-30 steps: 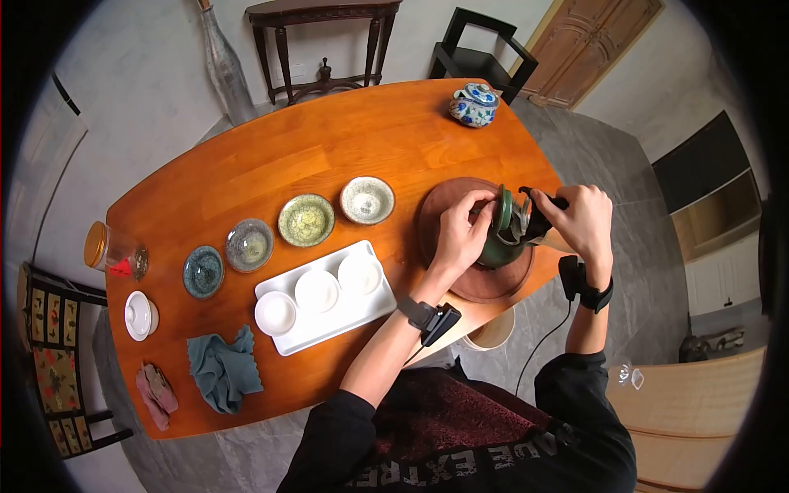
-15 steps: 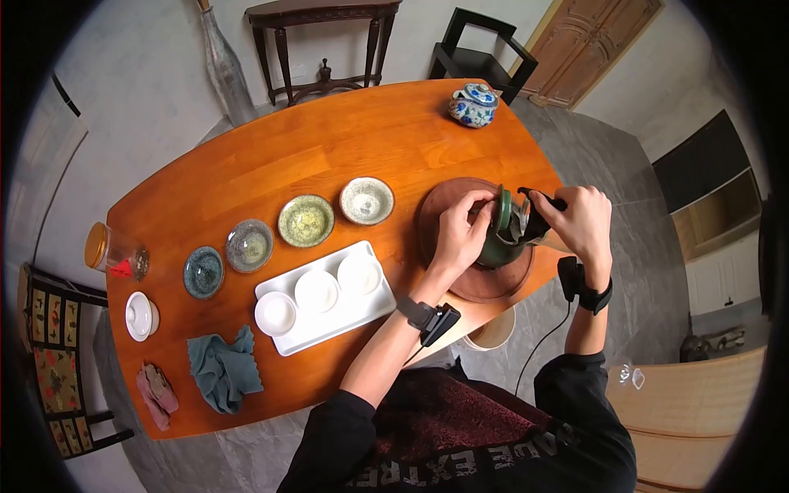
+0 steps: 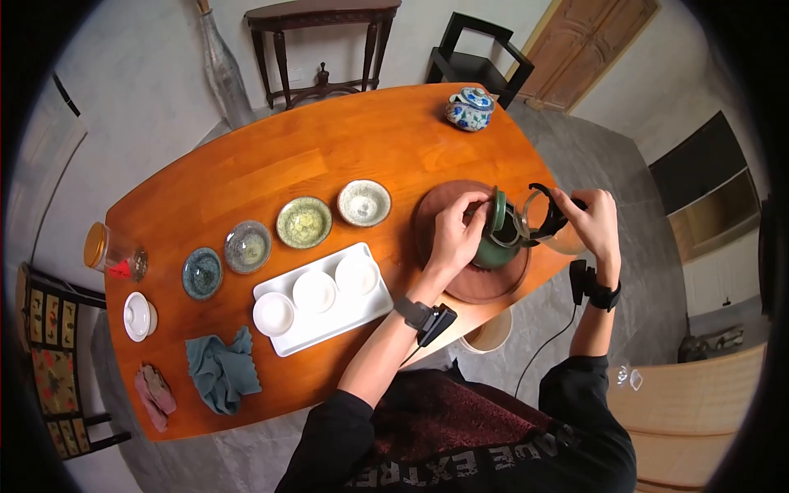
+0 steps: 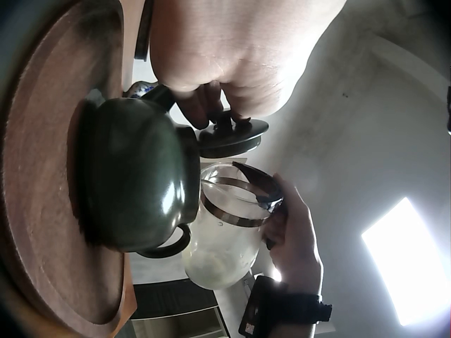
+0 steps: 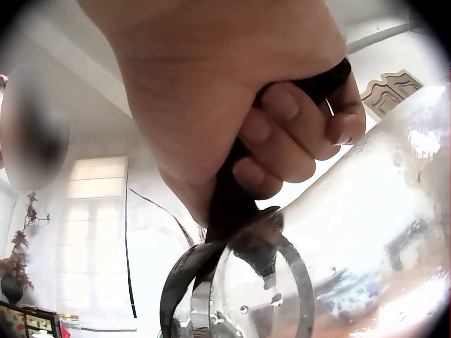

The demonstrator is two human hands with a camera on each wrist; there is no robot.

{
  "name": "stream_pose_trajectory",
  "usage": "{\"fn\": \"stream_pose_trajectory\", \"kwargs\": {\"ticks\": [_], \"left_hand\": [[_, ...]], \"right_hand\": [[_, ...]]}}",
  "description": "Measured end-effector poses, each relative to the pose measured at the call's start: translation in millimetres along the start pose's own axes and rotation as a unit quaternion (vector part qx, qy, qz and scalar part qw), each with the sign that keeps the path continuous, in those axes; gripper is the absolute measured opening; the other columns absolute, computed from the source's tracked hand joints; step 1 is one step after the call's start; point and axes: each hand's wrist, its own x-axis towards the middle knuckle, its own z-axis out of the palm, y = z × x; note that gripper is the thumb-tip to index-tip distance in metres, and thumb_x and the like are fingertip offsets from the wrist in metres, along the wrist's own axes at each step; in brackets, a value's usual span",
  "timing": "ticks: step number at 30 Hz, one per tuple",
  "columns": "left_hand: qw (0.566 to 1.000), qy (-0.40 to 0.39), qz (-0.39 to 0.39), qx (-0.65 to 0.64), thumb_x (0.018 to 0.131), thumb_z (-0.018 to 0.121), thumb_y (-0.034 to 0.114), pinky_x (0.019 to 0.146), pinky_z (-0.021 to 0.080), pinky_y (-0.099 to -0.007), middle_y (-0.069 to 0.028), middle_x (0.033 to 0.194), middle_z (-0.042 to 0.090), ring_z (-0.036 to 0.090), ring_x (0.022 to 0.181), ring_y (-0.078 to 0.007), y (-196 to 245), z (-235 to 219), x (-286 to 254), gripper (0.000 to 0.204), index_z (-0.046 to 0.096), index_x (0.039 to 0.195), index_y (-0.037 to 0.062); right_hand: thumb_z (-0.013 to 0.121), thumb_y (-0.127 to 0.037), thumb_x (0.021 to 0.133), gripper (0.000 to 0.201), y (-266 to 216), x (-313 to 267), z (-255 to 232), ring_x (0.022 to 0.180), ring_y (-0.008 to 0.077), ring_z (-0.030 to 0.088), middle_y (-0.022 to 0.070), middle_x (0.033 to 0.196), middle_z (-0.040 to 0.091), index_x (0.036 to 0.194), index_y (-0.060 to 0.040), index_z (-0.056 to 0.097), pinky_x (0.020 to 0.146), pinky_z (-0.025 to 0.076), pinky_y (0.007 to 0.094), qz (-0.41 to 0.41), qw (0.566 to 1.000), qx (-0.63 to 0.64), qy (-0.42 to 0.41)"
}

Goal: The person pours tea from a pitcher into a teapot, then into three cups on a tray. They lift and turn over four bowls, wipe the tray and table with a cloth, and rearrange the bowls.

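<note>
In the head view, my left hand point(image 3: 457, 241) pinches the knob of a dark green lid point(image 3: 499, 210). The lid is tipped up on edge beside the mouth of a green teapot point(image 4: 137, 176), which stands on a round wooden tray point(image 3: 436, 201). With curled fingers, my right hand point(image 3: 593, 223) grips the black handle point(image 5: 232, 193) of a glass jug point(image 4: 220, 257). That jug is tilted, its metal-banded rim close by the teapot's mouth. Droplets cling inside its glass in the right wrist view. The teapot's inside is mostly hidden.
Left of the tray lie a white tray point(image 3: 337, 322) with three white cups, several glazed bowls point(image 3: 304, 222), a teal cloth point(image 3: 222, 370), a white lid point(image 3: 140, 317) and a glass jar point(image 3: 123, 255). A blue-and-white pot point(image 3: 471, 110) stands far back. A bin point(image 3: 489, 333) sits below the table edge.
The right hand has turned the glass jug and drawn it slightly right, so more of its rim and body shows. The left hand keeps the lid raised at the teapot. The head view shifted slightly.
</note>
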Motion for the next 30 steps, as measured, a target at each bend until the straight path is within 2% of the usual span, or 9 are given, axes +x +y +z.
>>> {"fn": "stream_pose_trajectory", "kwargs": {"ticks": [2,4,12,15,16,18,22,26,30], "left_hand": [[1.0,0.001,0.005,-0.004,0.096,0.057,0.004,0.07,0.049,-0.0198,-0.0031,0.094,0.065,0.059,0.083,-0.0051,-0.5,0.3,0.1,0.015,0.061,0.108,-0.0038],[1.0,0.017,0.02,0.008,0.093,0.059,0.009,0.069,0.052,-0.0279,-0.013,0.091,0.069,0.068,0.08,-0.0164,-0.7,0.8,-0.3,0.015,0.063,0.103,-0.0022],[1.0,0.017,0.013,0.005,0.094,0.06,0.011,0.068,0.052,-0.0279,-0.0131,0.09,0.069,0.068,0.079,-0.0158,0.2,-0.5,-0.6,0.016,0.063,0.103,-0.0023],[1.0,0.015,0.012,0.008,0.094,0.06,0.011,0.067,0.051,-0.027,-0.0125,0.09,0.069,0.067,0.078,-0.0141,1.7,-1.7,-1.2,0.016,0.063,0.103,-0.0023],[1.0,0.016,0.015,0.004,0.095,0.06,0.011,0.067,0.051,-0.0265,-0.0119,0.09,0.069,0.066,0.078,-0.0131,2.7,-1.7,-0.8,0.016,0.063,0.103,-0.0023],[1.0,0.014,0.012,0.002,0.095,0.06,0.01,0.066,0.051,-0.0259,-0.0109,0.09,0.069,0.065,0.077,-0.0119,2.1,-1.6,-1.0,0.016,0.063,0.104,-0.0024],[1.0,0.017,0.008,-0.02,0.094,0.06,0.008,0.066,0.05,-0.0235,-0.0078,0.092,0.068,0.063,0.077,-0.0084,-0.2,-0.2,-1.5,0.016,0.063,0.106,-0.003],[0.999,0.018,0.018,-0.019,0.094,0.06,0.007,0.066,0.05,-0.0228,-0.0074,0.093,0.068,0.061,0.077,-0.0072,-6.2,-0.3,-1.6,0.016,0.062,0.107,-0.0033],[1.0,0.016,0.002,-0.019,0.095,0.06,0.008,0.067,0.05,-0.0225,-0.0071,0.093,0.068,0.06,0.079,-0.0068,-5.4,-1.1,-2.5,0.017,0.062,0.108,-0.0034]], "right_hand": [[0.068,-0.04,0.085,0.052,6.7,1.0,-0.1,0.041,0.0185,0.035,0.0093,0.045,0.04,0.063,0.0068,0.06,0.045,0.033,0.0338,0.014,0.999,0.041,-0.006],[0.068,-0.039,0.085,0.053,13.3,1.8,0.8,0.042,0.0163,0.033,0.0086,0.045,0.037,0.062,0.007,0.057,0.045,0.031,0.0335,0.015,0.998,0.056,-0.005],[0.064,-0.037,0.09,0.053,67.1,14.8,10.6,0.048,0.007,0.03,-0.002,0.047,0.037,0.058,0.003,0.053,0.045,0.025,0.0297,0.046,0.974,0.222,-0.025],[0.061,-0.035,0.092,0.041,83.8,19.9,17.6,0.048,0.0029,0.032,-0.0079,0.052,0.039,0.061,-0.0099,0.06,0.048,0.025,0.024,0.088,0.914,0.397,0.004],[0.061,-0.035,0.092,0.041,90.3,21.4,22.3,0.048,0.0029,0.032,-0.0079,0.052,0.039,0.061,-0.0099,0.06,0.048,0.025,0.024,0.089,0.912,0.399,0.005],[0.059,-0.035,0.094,0.036,100.2,25.3,35.2,0.047,0.0037,0.032,-0.0077,0.051,0.04,0.068,-0.009,0.063,0.048,0.024,0.0239,0.124,0.853,0.503,0.06],[0.057,-0.035,0.095,0.032,128.2,35.4,70.3,0.046,0.0046,0.028,-0.0075,0.051,0.037,0.083,-0.0072,0.067,0.046,0.021,0.0249,0.177,0.793,0.573,0.111],[0.057,-0.034,0.095,0.033,130.3,40.4,102.4,0.047,0.0052,0.027,-0.0076,0.053,0.037,0.093,-0.0044,0.07,0.046,0.019,0.0255,0.214,0.778,0.569,0.158],[0.059,-0.034,0.093,0.03,133.9,42.7,130.1,0.047,0.0061,0.029,-0.0059,0.054,0.038,0.083,-0.0063,0.067,0.046,0.021,0.0262,0.237,0.756,0.586,0.17]]}}
